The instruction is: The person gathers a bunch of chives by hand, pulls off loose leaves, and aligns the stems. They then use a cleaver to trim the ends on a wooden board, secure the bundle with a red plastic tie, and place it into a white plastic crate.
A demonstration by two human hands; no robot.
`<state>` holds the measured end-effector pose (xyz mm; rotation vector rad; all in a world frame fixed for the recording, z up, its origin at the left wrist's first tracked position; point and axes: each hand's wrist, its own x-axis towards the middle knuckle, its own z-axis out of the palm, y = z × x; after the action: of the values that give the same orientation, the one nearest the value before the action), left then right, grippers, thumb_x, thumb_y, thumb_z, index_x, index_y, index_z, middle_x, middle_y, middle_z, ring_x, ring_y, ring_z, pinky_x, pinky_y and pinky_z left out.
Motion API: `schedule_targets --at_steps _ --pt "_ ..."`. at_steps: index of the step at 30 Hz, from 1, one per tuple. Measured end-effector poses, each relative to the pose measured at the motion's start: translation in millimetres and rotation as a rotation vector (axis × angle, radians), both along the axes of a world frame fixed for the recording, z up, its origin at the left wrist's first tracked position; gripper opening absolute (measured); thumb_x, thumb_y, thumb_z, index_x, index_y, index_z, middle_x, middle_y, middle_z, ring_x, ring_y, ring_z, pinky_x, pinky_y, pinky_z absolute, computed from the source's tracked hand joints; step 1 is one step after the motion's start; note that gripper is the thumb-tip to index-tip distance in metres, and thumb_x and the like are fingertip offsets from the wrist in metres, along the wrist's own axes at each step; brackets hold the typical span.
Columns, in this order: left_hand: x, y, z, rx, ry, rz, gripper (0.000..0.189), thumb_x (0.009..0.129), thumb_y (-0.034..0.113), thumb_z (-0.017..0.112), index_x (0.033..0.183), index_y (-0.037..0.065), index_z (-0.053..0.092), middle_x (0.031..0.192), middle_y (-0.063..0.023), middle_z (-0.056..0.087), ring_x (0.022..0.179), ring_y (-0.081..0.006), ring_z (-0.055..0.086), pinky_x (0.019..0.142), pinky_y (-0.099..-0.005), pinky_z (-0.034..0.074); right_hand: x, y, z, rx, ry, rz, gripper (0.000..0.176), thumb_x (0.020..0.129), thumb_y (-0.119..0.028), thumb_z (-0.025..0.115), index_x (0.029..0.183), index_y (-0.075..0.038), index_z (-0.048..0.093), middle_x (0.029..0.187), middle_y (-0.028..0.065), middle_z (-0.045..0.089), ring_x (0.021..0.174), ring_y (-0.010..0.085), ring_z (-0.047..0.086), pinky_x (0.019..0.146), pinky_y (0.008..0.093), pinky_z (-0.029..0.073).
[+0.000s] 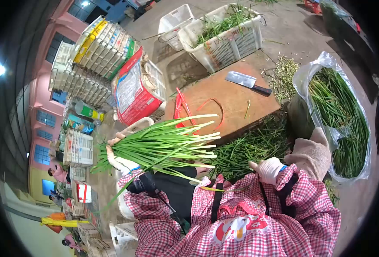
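My left hand (117,155), in a white glove, grips a thick bunch of green chives (163,143). Their pale cut ends point right, over the edge of a wooden chopping board (234,100). My right hand (268,169), also gloved, rests near my red checked apron with its fingers loosely curled and nothing in it. It lies beside a heap of loose chives (251,147) below the board. A cleaver (246,81) lies on the board's far side, and red rubber bands (181,107) lie on its left part.
A clear plastic bag (326,68) full of chives stands at the right. A white crate (230,45) with chives sits beyond the board, an empty one (174,21) behind it. A red printed sack (136,92) and stacked crates (95,60) stand at the left. Trimmings litter the ground.
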<state>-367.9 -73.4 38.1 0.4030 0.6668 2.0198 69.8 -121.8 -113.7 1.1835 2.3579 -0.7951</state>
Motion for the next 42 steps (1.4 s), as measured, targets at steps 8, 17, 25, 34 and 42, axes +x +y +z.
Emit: schedule_targets --at_steps 8,17,25,34,42 --pt "-9 -11 -2 0.052 0.124 -0.021 0.023 0.093 0.021 0.046 0.092 0.005 0.062 0.098 -0.0111 0.064 0.083 -0.0266 0.064 0.076 -0.0411 0.056 -29 6 -14 -0.416 1.281 -0.777 0.011 0.083 -0.006 0.060 0.092 0.000 0.064 0.076 0.0003 0.065 0.073 0.0097 0.061 0.065 0.0280 0.049" --pt "-27 -16 13 0.068 -0.032 -0.181 0.017 0.094 0.015 0.045 0.090 0.003 0.057 0.081 -0.0103 0.064 0.070 -0.0219 0.065 0.066 -0.0363 0.058 -26 7 13 0.321 0.669 -0.069 0.069 0.068 -0.054 0.072 0.123 -0.015 0.058 0.110 0.0127 0.064 0.107 0.0345 0.058 0.092 0.0455 0.044" --pt "8 -12 22 0.017 0.147 -0.010 0.012 0.089 0.020 0.063 0.092 0.008 0.064 0.085 -0.0020 0.063 0.074 -0.0145 0.061 0.068 -0.0294 0.052 -36 13 45 0.125 1.289 -0.522 0.030 0.084 -0.018 0.064 0.113 -0.012 0.062 0.089 0.0140 0.068 0.082 0.0301 0.067 0.073 0.0348 0.053" --pt "41 -10 29 0.261 0.096 -0.148 0.013 0.092 0.015 0.051 0.098 0.006 0.057 0.076 -0.0011 0.054 0.067 -0.0136 0.053 0.072 -0.0304 0.048 -70 25 36 -0.156 1.398 -0.297 0.033 0.089 -0.034 0.059 0.112 -0.011 0.065 0.073 0.0092 0.066 0.061 0.0199 0.063 0.061 0.0313 0.051" --pt "72 -5 38 0.689 -0.115 -0.789 0.023 0.094 0.016 0.046 0.113 0.004 0.051 0.076 0.0021 0.047 0.070 -0.0109 0.047 0.086 -0.0311 0.044 -57 2 36 -0.823 1.433 -0.566 0.022 0.091 -0.014 0.062 0.107 0.000 0.064 0.082 -0.0001 0.066 0.070 0.0059 0.059 0.063 0.0219 0.049"
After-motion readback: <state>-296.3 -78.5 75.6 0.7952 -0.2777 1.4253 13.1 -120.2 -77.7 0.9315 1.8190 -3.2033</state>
